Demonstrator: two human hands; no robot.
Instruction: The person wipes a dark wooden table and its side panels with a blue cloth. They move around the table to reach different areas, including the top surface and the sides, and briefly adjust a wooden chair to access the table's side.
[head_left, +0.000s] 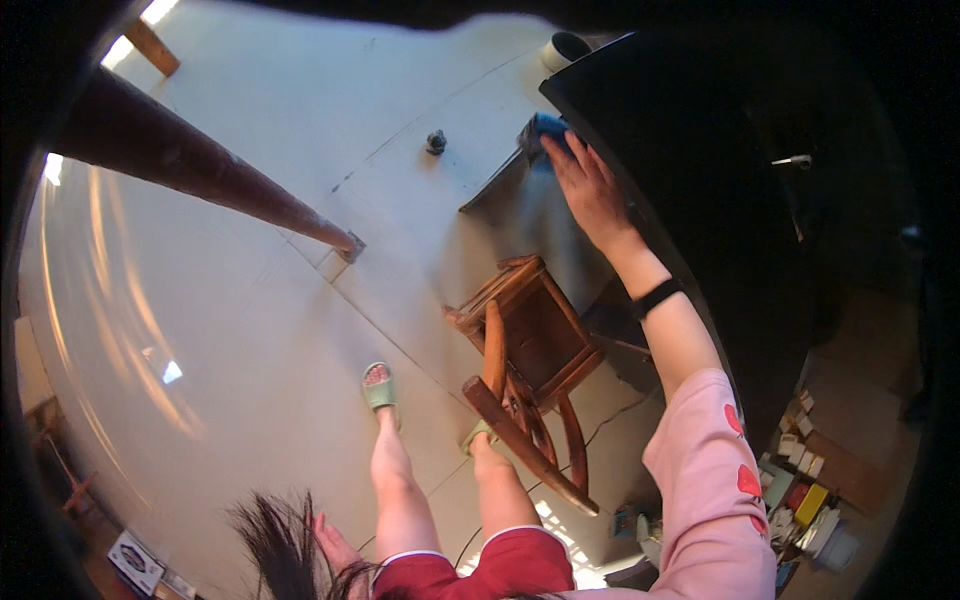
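Observation:
My right hand (589, 187) reaches forward along the edge of a large black panel or tabletop (697, 180). Its thumb and fingers are on a blue cloth (551, 126), bunched at the corner of a lower dark, glossy surface (499, 184). The palm and part of the cloth hide how tightly it is held. Low at the left, my left hand (337, 546) hangs beside my thigh, partly covered by dark hair (274, 536). I see nothing in it, though its finger shape is unclear. A brown wooden armchair (544, 337) stands between my legs and the black panel.
A reddish-brown post (240, 187) meets the pale floor (262, 360) at left. A small dark object (436, 142) lies ahead, near a white round container (564, 52). Small boxes and a yellow item (811, 505) are piled at lower right. A cable (469, 547) crosses the floor.

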